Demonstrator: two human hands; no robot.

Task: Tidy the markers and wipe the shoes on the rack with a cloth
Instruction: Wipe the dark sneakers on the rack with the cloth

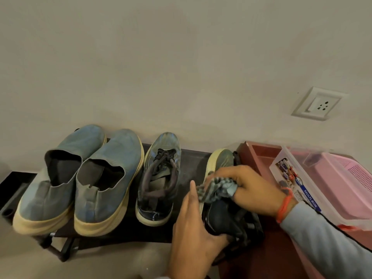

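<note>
Home entryway: shoe rack [191, 158], wall socket [319, 103].

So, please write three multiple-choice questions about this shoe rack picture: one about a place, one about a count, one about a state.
1. Where is the wall socket?
A. upper right, above the boxes
B. left of the slip-ons
C. under the rack

2. How many shoes are on the rack?
A. two
B. four
C. six

3. What does the right hand hold?
A. nothing
B. a marker
C. a cloth

Answers: 1 A, it sits on the wall at upper right; 2 B, two blue slip-ons plus two sneakers; 3 C, its fingers grip the cloth on the right sneaker, which the left hand steadies.
</note>
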